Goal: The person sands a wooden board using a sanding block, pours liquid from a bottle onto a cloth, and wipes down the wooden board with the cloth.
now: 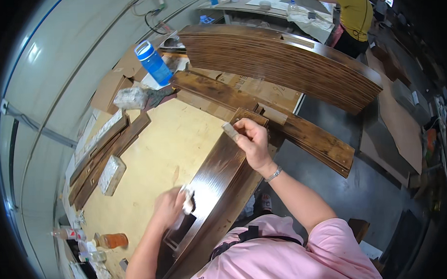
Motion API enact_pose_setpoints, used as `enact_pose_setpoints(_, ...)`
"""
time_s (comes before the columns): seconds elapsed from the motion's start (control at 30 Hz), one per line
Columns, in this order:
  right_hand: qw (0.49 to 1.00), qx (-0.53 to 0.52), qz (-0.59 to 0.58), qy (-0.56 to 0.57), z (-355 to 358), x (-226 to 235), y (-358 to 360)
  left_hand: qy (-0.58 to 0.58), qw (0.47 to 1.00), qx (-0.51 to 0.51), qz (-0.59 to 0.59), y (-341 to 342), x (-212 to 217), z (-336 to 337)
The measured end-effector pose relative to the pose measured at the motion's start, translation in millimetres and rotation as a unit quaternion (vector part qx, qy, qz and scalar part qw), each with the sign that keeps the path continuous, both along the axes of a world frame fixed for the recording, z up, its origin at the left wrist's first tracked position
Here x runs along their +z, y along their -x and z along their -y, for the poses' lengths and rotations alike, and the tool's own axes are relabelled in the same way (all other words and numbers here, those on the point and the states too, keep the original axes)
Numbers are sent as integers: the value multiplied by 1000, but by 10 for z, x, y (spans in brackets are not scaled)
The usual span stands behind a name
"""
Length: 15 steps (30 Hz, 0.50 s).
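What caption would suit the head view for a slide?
Left hand presses a white cloth on a dark wooden board while right hand holds a small block at its far end.

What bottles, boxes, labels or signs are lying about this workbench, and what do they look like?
Blue translucent plastic bottle with a white label band: far end of the bench, tilted.
Flattened brown cardboard box: far left, beside the wall.
Small clear bottle of orange liquid: near left edge, lying down.
Brown cardboard sheet with dark handwritten marks: under the stacked dark boards.
No screens visible.
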State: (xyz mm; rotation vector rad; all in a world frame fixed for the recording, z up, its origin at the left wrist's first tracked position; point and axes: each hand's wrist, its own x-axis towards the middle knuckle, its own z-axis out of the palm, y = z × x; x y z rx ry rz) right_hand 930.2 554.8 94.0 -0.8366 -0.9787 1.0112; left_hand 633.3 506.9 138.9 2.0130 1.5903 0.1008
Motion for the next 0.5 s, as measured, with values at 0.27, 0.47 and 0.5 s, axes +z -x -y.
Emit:
enact_pose_setpoints(0.27,999,21,-28,-8,20,63,-60,-108,950,284,-73,2115,-52,1161)
enact_pose_setpoints(0.47,997,63,-41,32,7,84,-228,-153,909,345,177,1575,59,1111)
enact_pose_setpoints(0.5,993,40,-96,47,31,149,-248,-83,926,325,173,1450,15,1097)
